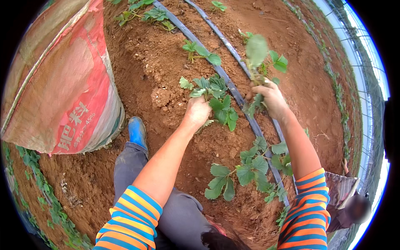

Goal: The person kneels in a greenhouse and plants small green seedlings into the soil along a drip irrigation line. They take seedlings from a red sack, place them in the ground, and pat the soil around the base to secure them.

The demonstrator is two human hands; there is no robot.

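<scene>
My left hand (198, 111) is closed around a bunch of leafy strawberry plants (220, 106), held over the reddish soil bed beside a dark drip tape (232, 89). To its right, my right hand (270, 95) grips a strawberry seedling (257, 51) whose upper leaf is blurred; its stems and lower leaves show about the fingers. A small strawberry plant (201, 53) grows beyond my left hand. Nearer to me, between my forearms, larger strawberry plants (257, 170) spread over the bed and the tape.
A red and white woven sack (93, 93) stands open at the left. My blue boot (137, 131) rests in the furrow near it. A second drip tape (218, 32) runs alongside the first. Another person (343, 215) is at the far right, near a plant row (339, 93).
</scene>
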